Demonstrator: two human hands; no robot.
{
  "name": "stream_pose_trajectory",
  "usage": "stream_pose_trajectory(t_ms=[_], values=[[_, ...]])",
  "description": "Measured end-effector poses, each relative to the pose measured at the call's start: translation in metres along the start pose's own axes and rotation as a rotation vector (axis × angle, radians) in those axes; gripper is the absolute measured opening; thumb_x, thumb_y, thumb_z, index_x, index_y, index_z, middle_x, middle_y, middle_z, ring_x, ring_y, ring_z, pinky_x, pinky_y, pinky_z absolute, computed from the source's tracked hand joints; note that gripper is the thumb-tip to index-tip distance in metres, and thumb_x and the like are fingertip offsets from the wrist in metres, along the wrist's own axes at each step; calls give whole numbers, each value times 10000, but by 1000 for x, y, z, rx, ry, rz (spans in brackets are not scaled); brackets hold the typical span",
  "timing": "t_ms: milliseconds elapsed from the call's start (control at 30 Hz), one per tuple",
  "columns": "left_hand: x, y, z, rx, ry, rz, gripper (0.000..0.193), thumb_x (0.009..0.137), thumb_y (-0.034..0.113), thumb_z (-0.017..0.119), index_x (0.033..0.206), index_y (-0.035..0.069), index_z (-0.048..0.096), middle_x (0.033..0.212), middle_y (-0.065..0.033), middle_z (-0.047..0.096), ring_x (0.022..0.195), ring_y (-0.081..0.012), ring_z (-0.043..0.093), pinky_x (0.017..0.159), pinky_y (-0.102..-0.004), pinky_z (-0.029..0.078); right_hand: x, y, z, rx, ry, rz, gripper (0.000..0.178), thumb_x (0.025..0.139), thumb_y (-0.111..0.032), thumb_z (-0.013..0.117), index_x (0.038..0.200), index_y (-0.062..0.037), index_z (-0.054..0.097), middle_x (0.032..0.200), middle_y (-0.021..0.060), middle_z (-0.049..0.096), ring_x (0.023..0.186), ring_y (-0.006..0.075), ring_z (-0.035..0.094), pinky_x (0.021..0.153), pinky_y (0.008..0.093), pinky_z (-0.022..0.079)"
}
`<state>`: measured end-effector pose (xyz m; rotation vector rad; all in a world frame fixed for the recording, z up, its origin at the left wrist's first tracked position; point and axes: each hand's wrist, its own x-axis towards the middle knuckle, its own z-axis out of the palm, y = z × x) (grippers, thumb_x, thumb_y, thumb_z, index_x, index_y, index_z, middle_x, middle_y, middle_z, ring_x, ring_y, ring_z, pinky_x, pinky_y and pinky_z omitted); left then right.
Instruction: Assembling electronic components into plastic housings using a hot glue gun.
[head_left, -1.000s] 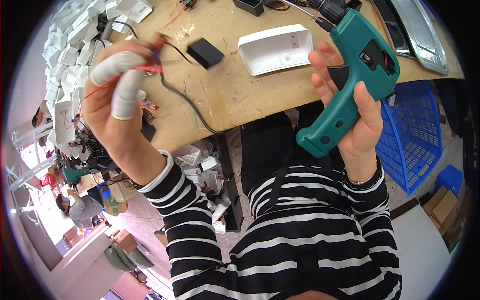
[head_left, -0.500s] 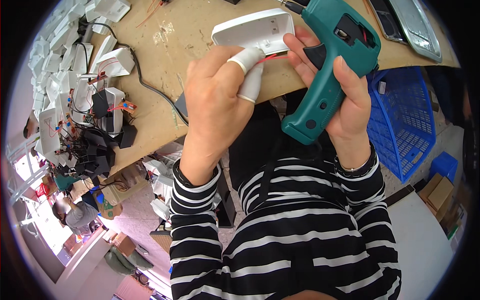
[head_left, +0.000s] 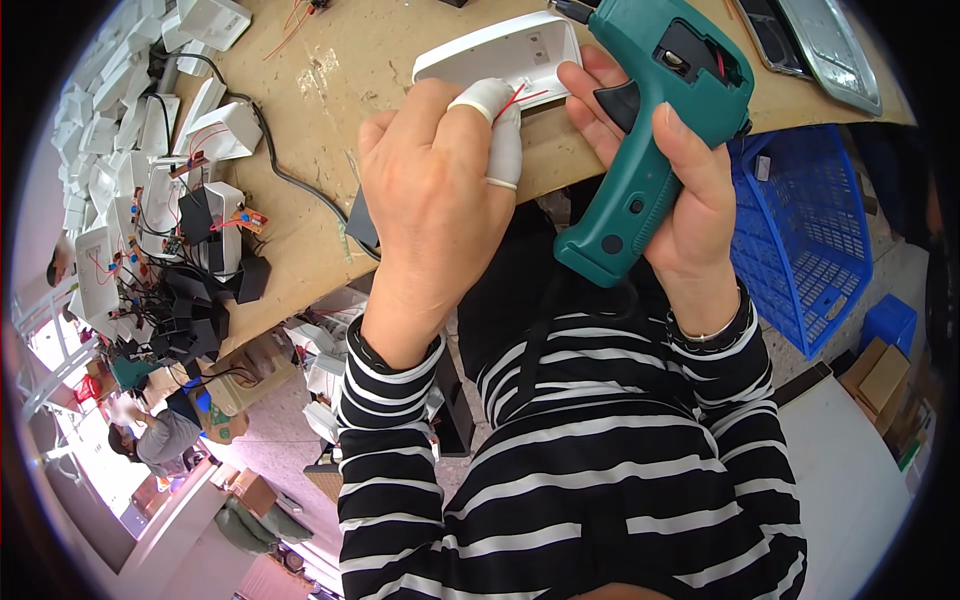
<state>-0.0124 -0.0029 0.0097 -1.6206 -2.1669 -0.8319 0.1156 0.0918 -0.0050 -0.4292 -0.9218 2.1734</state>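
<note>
My left hand (head_left: 430,190) wears white finger cots on the thumb and forefinger. Pinched between them are thin red wires (head_left: 513,100), whose ends stick out toward the right. Just beyond the fingertips lies a white plastic housing (head_left: 500,55), open side up at the table edge, partly covered by my left hand. In my right hand (head_left: 690,200) is a green pistol-shaped tool (head_left: 610,215) with a black trigger and an opening in its side. My palm and thumb hold its handle, with other fingers near the trigger. Its black front end points up and left, toward the housing's far corner.
White housings (head_left: 110,140) are piled at the left, beside circuit boards with wires (head_left: 240,220) and black parts (head_left: 190,315). A black cable (head_left: 285,170) crosses the table (head_left: 350,90). A blue crate (head_left: 800,240) stands at the right. Another person (head_left: 165,435) is far left.
My left hand has shifted slightly left, and the red wire ends now fan out over the housing's edge. The tool and housing have moved slightly left in view.
</note>
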Motion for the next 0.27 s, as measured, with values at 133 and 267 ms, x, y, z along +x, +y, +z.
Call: stream_pose_trajectory(t_ms=[133, 267], values=[[5, -4, -9, -109, -72, -44, 154, 709, 58, 643, 859, 36, 615, 764, -69, 564, 671, -212, 528, 630, -305, 388, 0, 1, 0, -10, 8, -9, 503, 869, -182, 481, 1274, 59, 305, 1243, 248, 412, 1173, 366, 412, 1001, 421, 345], [18, -5, -31, -353, -282, -261, 125, 765, 48, 611, 889, 36, 622, 894, -69, 622, 800, -192, 581, 731, -290, 435, 0, 1, 0, -23, 10, -8, 506, 868, -186, 483, 1277, 53, 305, 1249, 240, 410, 1171, 367, 414, 997, 413, 349]])
